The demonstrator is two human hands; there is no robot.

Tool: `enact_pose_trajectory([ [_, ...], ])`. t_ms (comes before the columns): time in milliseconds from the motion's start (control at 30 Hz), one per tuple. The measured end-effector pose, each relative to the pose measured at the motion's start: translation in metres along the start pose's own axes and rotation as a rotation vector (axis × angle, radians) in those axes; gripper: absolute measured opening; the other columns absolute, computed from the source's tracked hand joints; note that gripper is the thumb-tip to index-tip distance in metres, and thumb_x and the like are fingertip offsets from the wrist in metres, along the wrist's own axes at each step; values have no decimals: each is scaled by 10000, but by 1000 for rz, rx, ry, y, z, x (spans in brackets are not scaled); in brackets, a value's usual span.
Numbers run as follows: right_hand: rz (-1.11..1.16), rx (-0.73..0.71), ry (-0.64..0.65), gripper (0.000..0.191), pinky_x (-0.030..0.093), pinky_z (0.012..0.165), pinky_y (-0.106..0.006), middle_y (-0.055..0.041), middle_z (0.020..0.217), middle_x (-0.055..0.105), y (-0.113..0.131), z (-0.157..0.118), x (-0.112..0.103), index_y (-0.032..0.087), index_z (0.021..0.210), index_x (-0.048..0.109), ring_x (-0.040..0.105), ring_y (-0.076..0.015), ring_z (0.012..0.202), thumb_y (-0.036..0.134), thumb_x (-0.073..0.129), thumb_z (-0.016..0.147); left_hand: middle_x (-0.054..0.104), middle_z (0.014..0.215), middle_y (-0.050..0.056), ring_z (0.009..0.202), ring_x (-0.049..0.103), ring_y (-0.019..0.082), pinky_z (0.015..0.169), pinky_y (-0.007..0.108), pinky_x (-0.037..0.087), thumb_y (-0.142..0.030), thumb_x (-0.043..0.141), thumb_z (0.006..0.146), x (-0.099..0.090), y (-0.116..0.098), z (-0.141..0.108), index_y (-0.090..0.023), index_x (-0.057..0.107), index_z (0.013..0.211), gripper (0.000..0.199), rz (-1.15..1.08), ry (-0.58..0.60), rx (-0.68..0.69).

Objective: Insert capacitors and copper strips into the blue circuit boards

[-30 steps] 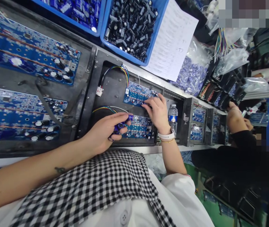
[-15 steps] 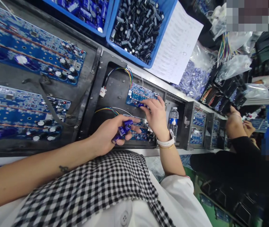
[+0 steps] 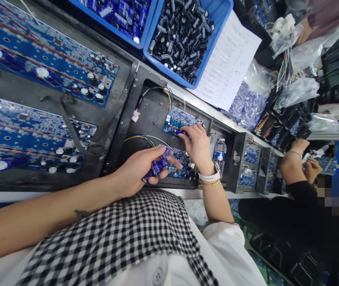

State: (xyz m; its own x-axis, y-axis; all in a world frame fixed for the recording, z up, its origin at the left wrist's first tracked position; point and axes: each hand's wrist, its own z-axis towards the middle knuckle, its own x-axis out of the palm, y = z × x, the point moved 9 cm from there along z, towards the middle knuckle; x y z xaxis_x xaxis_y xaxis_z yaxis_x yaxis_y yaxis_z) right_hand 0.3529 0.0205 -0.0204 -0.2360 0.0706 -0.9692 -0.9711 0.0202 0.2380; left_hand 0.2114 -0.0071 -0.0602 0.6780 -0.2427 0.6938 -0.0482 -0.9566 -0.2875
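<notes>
I can read nothing here for certain. The paper sheet (image 3: pixel 227 67) at one o'clock carries rows of faint print and a few handwritten marks (too small for me to make out). The water bottle (image 3: pixel 218 154) at three o'clock has a blue label, its wording blurred. White silkscreen on the circuit boards (image 3: pixel 47 71) at ten o'clock is likewise illegible.

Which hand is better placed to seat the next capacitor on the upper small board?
Right, probably. The right hand already has its fingertips on the upper small board, pinching a blue capacitor. The left hand hangs nearer the body, clutching spare blue capacitors.
</notes>
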Motion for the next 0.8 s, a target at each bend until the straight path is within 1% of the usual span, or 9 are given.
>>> enact_pose_trajectory([
  [67, -12, -7, -1, 154, 381, 1106, -469, -43, 948, 711, 0, 1, 0, 210, 1036, 648, 648, -205, 918, 247, 514, 970, 692, 941, 159, 486, 479, 81, 319, 112, 240, -315, 482, 956, 0, -3, -1, -125, 546, 898, 209, -9, -12, 15],
  [133, -22, -14, 5, 159, 384, 1106, -470, -43, 961, 714, 1, 1, 0, 208, 1037, 650, 648, -201, 921, 255, 512, 972, 666, 811, 117, 474, 460, 78, 319, 110, 236, -312, 489, 954, -2, -6, -2, -129, 529, 834, 222, -7, -23, 28],
  [200, -37, -26, 16, 167, 388, 1105, -466, -45, 973, 716, 2, 1, 0, 202, 1040, 652, 650, -199, 923, 258, 510, 974, 571, 647, 44, 444, 412, 65, 320, 105, 227, -311, 514, 948, -4, -8, -3, -135, 506, 778, 245, -14, -41, 40],
  [267, -62, -40, 18, 179, 385, 1108, -466, -46, 979, 716, 4, 1, 0, 197, 1049, 654, 652, -198, 928, 257, 501, 978, 464, 578, -11, 427, 374, 52, 320, 98, 218, -297, 556, 932, -8, -8, -4, -141, 491, 758, 243, -48, -63, 49],
  [333, -87, -65, 8, 195, 369, 1121, -470, -47, 997, 718, 6, 0, 1, 196, 1065, 654, 653, -194, 955, 250, 485, 986, 458, 621, -15, 450, 387, 44, 322, 90, 224, -250, 583, 918, -10, -8, -4, -130, 515, 778, 196, -99, -76, 59],
  [500, -127, -131, -17, 214, 349, 1133, -474, -47, 1024, 731, 10, -1, 2, 206, 1091, 672, 650, -193, 1035, 280, 500, 986, 552, 841, 57, 537, 449, 39, 323, 82, 272, -152, 560, 914, -10, -9, -4, -78, 591, 833, 114, -215, -76, 69],
  [600, -19, -51, -62, 228, 354, 1129, -483, -41, 1059, 732, 15, -3, -12, 235, 1148, 660, 646, -192, 1069, 311, 541, 969, 500, 768, 31, 505, 422, 36, 305, 81, 256, -216, 536, 942, -8, -6, -3, -83, 583, 809, 194, -257, -57, 20],
  [700, 217, -54, -17, 293, 380, 1123, -430, -23, 1151, 707, 38, -5, -26, 260, 1235, 608, 630, -165, 1114, 317, 582, 948, 432, 697, -1, 469, 385, 36, 289, 78, 222, -293, 538, 949, -8, -3, -2, -101, 572, 801, 245, -263, -47, -10],
  [800, 278, -101, 31, 188, 376, 1122, -404, 2, 1072, 722, 57, -4, -29, 265, 1124, 650, 643, -150, 1062, 292, 570, 956, 431, 691, -3, 459, 387, 40, 288, 76, 216, -315, 523, 954, -9, -1, -2, -119, 576, 829, 239, -256, -52, -13],
])
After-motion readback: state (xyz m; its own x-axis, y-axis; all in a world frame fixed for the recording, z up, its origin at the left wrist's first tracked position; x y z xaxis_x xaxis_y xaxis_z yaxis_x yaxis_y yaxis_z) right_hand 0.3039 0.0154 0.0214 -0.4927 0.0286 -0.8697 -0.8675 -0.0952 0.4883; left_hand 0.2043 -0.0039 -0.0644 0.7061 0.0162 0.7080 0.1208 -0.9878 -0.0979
